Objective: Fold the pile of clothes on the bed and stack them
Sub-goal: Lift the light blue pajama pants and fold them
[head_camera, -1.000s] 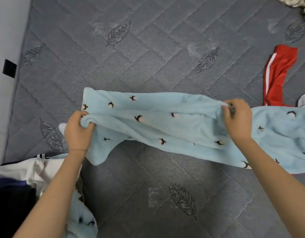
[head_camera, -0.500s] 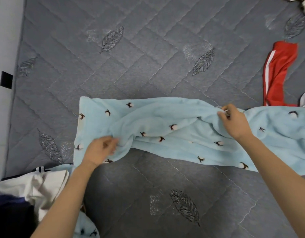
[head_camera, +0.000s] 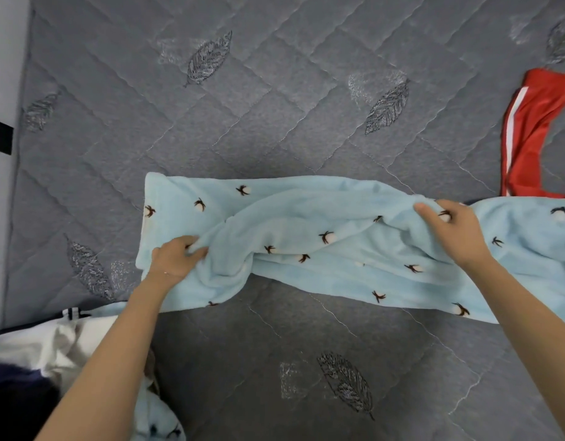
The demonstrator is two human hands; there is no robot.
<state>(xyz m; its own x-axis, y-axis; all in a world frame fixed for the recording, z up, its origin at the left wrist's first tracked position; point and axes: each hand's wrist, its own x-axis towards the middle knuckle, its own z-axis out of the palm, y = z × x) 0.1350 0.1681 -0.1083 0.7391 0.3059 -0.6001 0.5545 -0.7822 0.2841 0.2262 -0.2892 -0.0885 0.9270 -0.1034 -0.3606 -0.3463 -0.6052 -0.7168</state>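
A light blue fleece garment (head_camera: 322,227) with small dark prints lies stretched left to right across the grey quilted bed (head_camera: 274,106). Its right end runs out of view. My left hand (head_camera: 176,257) sits near the garment's left end, fingers curled into a bunched fold. My right hand (head_camera: 451,232) is farther right, on a raised ridge of the same fabric, which it pinches between thumb and fingers. Between the two hands the cloth is twisted and creased.
A red garment with a white stripe (head_camera: 529,132) lies at the far right. White and dark clothes (head_camera: 61,345) are heaped at the lower left, with another blue fleece piece (head_camera: 153,418) beside my left forearm. A wall with a black fitting (head_camera: 1,136) borders the bed's left edge.
My left hand let go of the garment's left corner, moved right and took a fold nearer the middle. The left end now lies flat on the bed. My right hand has barely moved.
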